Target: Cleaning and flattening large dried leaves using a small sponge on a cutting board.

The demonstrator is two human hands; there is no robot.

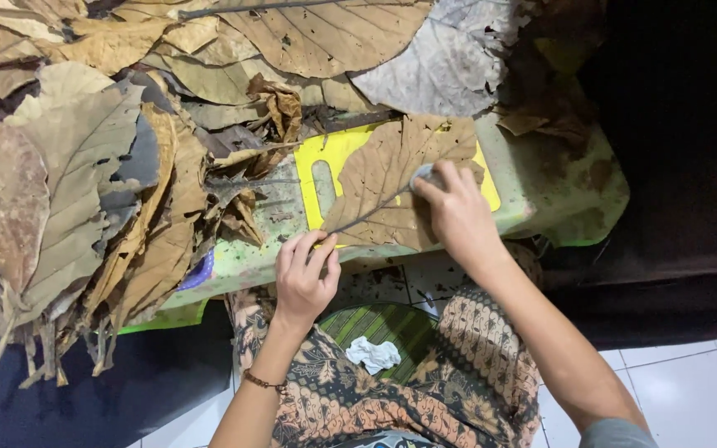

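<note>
A crumpled white cloth (373, 354) lies on the person's patterned lap. Left hand (304, 278) fingers pinch the stem of a brown dry leaf (387, 187) on a yellow cutting board (325, 158). Right hand (458, 211) fingers press a small grey pad (421, 176) onto it. Leaf pile (85, 182) beyond.

Bare forearms; thin beaded bracelet (262, 382) on left wrist; brown batik-patterned trousers (425, 390).

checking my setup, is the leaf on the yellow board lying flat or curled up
Flat: the leaf lies spread on the yellow board, left hand holding its stem, right hand pressing it.
</note>
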